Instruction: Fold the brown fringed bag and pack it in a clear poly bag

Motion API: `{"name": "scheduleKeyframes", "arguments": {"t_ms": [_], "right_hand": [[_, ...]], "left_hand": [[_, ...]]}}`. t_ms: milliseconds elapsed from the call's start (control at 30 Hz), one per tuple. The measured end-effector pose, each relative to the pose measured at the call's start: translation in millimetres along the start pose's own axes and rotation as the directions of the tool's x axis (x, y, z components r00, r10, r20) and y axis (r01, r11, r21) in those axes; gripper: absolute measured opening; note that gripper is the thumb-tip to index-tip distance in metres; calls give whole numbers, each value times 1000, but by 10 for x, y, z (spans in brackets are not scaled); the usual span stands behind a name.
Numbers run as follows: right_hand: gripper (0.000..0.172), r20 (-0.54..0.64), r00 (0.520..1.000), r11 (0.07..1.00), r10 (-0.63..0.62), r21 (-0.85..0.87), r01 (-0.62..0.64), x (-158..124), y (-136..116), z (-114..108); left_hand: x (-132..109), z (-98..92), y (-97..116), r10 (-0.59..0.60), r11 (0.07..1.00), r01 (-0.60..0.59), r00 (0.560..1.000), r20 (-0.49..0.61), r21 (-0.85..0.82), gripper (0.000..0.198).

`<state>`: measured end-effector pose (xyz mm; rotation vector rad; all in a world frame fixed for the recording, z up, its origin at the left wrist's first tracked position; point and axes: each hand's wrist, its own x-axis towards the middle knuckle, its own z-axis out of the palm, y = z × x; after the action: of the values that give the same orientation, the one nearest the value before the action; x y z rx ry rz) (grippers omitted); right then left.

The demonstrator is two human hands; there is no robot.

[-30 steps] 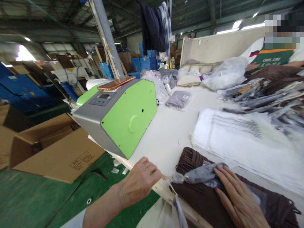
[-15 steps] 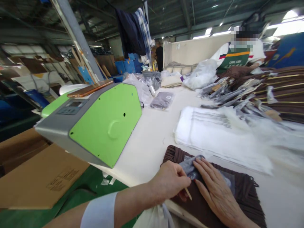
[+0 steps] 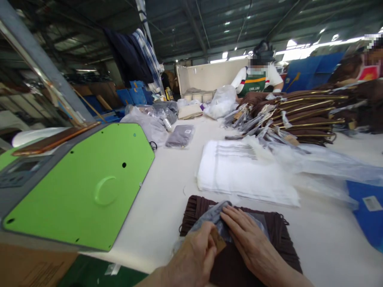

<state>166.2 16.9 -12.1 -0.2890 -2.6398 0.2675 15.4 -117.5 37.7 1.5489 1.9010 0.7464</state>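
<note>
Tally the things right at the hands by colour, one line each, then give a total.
Brown: 2, the fringed brown cloth and the small tan tag pinched by the left hand
Grey: 1, the plastic bag under the right hand
Green: 1, the machine
White: 1, the folded stack
Total: 5

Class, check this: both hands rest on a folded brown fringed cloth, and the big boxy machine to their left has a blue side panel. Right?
Not quite. In the head view, the big boxy machine's side panel is bright green, not blue. Both the left hand and right hand do rest on the folded brown fringed cloth.
</note>
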Motion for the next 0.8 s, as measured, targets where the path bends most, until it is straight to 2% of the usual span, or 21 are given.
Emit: {"name": "scheduleKeyframes", "arguments": {"t_ms": [100, 233, 300, 367, 467, 533, 600, 700, 800], "right_hand": [[51, -3, 1000, 999, -26, -20, 26, 0, -4, -15], [47, -130, 991, 996, -27, 80, 38, 50, 30, -117], [40, -185, 981, 988, 50, 151, -22, 112, 142, -172], [31, -203, 954, 960, 222, 216, -178, 203, 361, -201], [27, -152, 868, 866, 474, 259, -427, 367, 842, -169], [26, -123, 855, 850, 504, 247, -466, 479, 1170, -99], [30, -63, 855, 841, 514, 233, -488, 585, 1429, -1], [31, 96, 820, 797, 564, 199, -571, 692, 1629, 132], [16, 185, 803, 774, 566, 214, -595, 720, 1630, 149]], "left_hand": [[83, -140, 17, 115, 993, -114, 993, -36, 24, 38], [368, -385, -12, 155, 988, -148, 974, -168, 52, 22], [627, -475, -110, 139, 990, -127, 966, -218, 68, 20], [956, -510, -257, 108, 992, -90, 972, -207, 93, 21], [1464, -451, -471, 96, 989, -75, 982, -162, 127, 27], [1732, -373, -561, 110, 984, -89, 984, -137, 152, 36], [1925, -295, -622, 106, 981, -85, 987, -119, 175, 53], [2088, -210, -694, 82, 976, -55, 989, -121, 212, 64], [2127, -186, -737, 57, 976, -29, 991, -123, 217, 51]]}}
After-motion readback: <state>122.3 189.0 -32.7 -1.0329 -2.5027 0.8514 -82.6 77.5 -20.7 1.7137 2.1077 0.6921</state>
